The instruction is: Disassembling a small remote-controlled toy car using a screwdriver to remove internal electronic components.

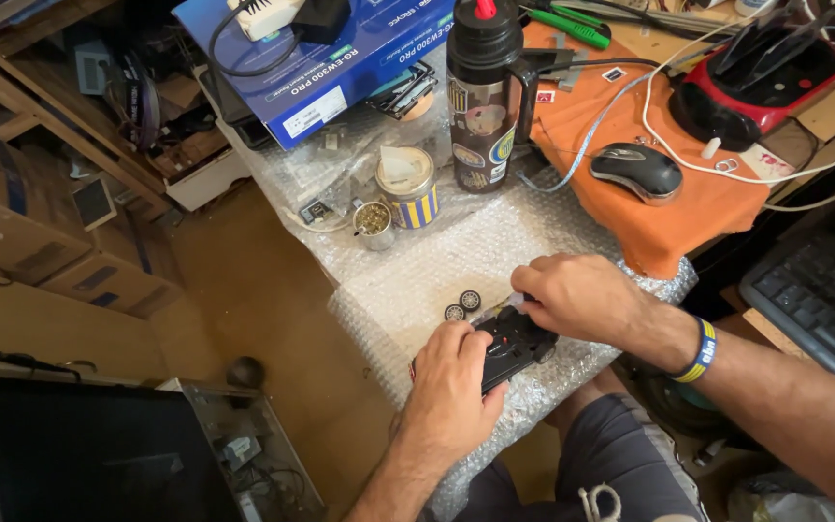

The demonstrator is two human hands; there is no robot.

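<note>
A small black toy-car chassis [514,346] lies on a sheet of bubble wrap [495,246]. My left hand [451,382] grips its near end from the left. From the right, my right hand [582,295] reaches over the far end with fingers pinched on a thin tool with a clear tip [512,302]. Two small black wheels [463,305] lie loose on the bubble wrap just left of the chassis.
At the back stand a black bottle with stickers [483,92], a striped tin [408,186], a small jar of screws [373,222] and a blue box [326,58]. A mouse [636,170] rests on orange cloth. A keyboard [819,295] is at right, an open computer case [244,445] below left.
</note>
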